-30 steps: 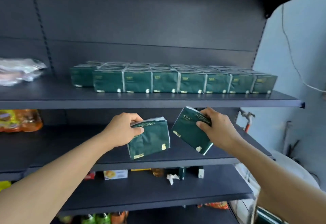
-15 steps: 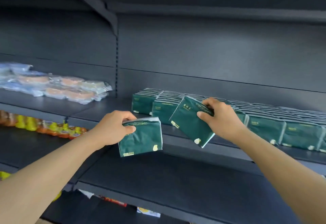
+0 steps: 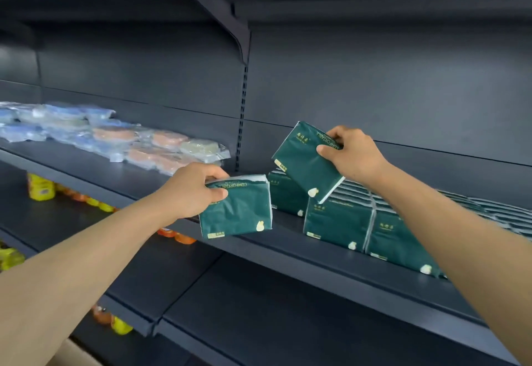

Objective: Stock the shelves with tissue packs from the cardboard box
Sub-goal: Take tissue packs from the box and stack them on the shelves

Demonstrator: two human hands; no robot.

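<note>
Head cam is looking at a dark grey shelf [image 3: 288, 247] and both hands are busy. The left hand [image 3: 191, 190] grips a green tissue pack [image 3: 237, 210] by its top edge, thumb in front and fingers curled behind, holding it upright right at the front lip of the shelf, just left of the stocked packs. Can't quite tell if its bottom edge is touching the shelf or not. The right hand [image 3: 352, 154] pinches a second green pack [image 3: 306, 159] at its upper corner, and that one's tilted, its lower corner down on top of the front row of packs [image 3: 359, 221] already lined up on the shelf. That row runs off to the right behind the right forearm. Further left on the same shelf sits a pile of clear-wrapped blue and orange packets [image 3: 115, 138]. On the shelf below, some yellow and orange bottles [image 3: 41, 188] peek out.
</note>
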